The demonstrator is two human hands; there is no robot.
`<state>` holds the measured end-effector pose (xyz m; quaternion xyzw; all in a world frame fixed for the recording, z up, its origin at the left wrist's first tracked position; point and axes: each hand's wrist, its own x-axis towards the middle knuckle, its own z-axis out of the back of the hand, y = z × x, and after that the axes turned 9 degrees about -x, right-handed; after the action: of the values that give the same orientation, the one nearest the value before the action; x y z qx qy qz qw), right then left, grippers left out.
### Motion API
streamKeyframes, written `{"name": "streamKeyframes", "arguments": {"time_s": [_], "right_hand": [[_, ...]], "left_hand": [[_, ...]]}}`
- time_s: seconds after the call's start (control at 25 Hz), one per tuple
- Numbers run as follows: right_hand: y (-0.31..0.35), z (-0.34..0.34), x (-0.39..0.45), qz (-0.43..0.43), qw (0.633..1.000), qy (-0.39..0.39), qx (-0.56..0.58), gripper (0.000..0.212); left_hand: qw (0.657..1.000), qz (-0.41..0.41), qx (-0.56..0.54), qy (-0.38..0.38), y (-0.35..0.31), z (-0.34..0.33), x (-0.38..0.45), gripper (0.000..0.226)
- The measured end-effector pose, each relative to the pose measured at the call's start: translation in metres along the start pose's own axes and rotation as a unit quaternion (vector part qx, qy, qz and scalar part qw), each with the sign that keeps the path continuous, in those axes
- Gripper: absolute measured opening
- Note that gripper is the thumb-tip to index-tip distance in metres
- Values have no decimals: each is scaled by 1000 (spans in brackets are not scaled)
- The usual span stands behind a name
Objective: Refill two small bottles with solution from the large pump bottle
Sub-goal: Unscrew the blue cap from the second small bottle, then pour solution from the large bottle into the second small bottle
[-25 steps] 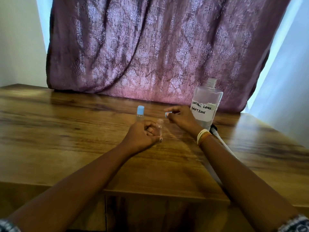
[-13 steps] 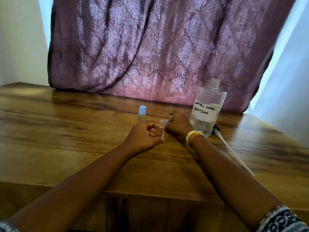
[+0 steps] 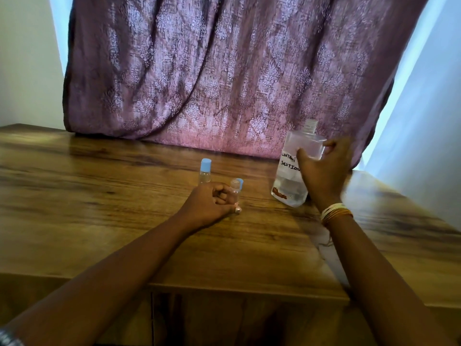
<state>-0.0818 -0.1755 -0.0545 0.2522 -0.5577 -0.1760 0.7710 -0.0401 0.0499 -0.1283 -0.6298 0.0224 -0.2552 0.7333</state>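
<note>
Head view: capped small bottle stands on worktop. Left hand fingers closed around open small bottle, blue cap just behind. Right hand grips tilted large bottle, handwritten label reads "SOLUTION", upper word partly hidden.

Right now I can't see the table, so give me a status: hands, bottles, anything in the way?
Left hand holds uncapped small bottle upright. Right hand closing on large bottle, pump off. Second small bottle capped, standing clear.
</note>
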Motion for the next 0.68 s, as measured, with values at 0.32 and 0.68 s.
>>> {"name": "streamKeyframes", "arguments": {"time_s": [0.32,0.68], "right_hand": [[-24,-22,24,-79,958,210,179,66],[-17,-20,-7,284,921,261,49,70]], "left_hand": [[999,-12,-39,-13,3,-2,3,24],[992,-52,-109,-33,-1,-3,5,18]]}}
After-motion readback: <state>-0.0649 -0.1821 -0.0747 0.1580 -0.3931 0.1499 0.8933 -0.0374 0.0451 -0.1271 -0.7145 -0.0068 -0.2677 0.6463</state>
